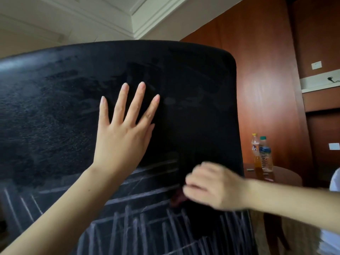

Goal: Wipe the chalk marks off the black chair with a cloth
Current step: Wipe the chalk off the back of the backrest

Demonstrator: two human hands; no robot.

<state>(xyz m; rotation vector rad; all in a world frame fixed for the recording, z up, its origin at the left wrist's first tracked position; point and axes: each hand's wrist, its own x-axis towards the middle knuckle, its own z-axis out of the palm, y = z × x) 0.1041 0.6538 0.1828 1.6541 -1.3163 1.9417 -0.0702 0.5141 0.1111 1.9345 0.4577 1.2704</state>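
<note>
The black chair back (193, 80) fills most of the view. Its upper part is smeared with pale chalk dust, and white chalk lines (139, 214) cross its lower part. My left hand (123, 133) lies flat on the middle of the backrest with fingers spread, holding nothing. My right hand (213, 186) is lower right, blurred, with fingers closed on a dark reddish cloth (177, 198) pressed against the chair. Most of the cloth is hidden under the hand.
A round wooden side table (283, 176) stands right of the chair with two plastic bottles (262, 153) on it. Wood-panelled walls (266, 70) rise behind. Something white (334, 181) shows at the right edge.
</note>
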